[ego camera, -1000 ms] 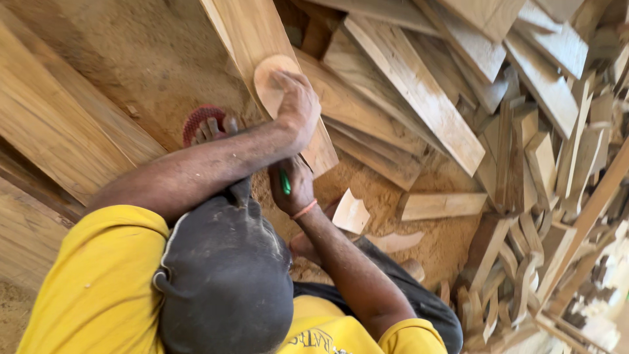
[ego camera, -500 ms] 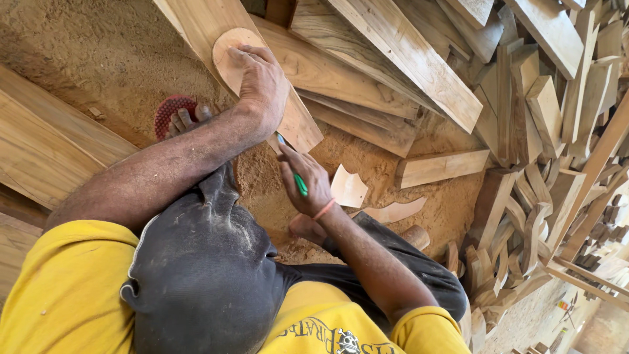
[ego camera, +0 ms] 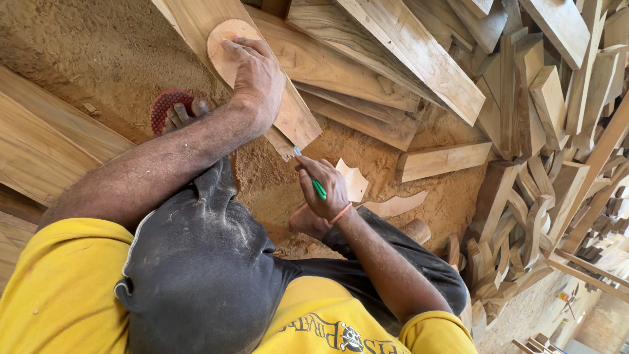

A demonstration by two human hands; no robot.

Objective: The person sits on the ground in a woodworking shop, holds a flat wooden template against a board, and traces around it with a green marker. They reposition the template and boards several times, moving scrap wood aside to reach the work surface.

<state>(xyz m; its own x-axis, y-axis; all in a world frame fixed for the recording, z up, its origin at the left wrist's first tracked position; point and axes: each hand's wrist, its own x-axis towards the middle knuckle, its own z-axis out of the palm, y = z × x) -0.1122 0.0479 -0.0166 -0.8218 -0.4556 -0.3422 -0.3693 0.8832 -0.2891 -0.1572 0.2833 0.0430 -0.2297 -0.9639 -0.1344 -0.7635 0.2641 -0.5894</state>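
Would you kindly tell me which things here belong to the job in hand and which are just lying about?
In use: left hand pressing rounded template; plank beneath; green pen in right hand.
Lying about: stacked boards; curved offcuts; sawdust.

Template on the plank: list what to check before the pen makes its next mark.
1. Template flat on the plank: ok, the left hand presses it down.
2. Template inside the plank's edges: ok at the rounded end; the rest is hidden under the hand.
3. Pen gripped: ok, the right hand is closed on it.
4. Pen tip on the wood: cannot tell; it sits by the plank's near end.
5. Foot off the plank: ok, it rests on sawdust beside it.
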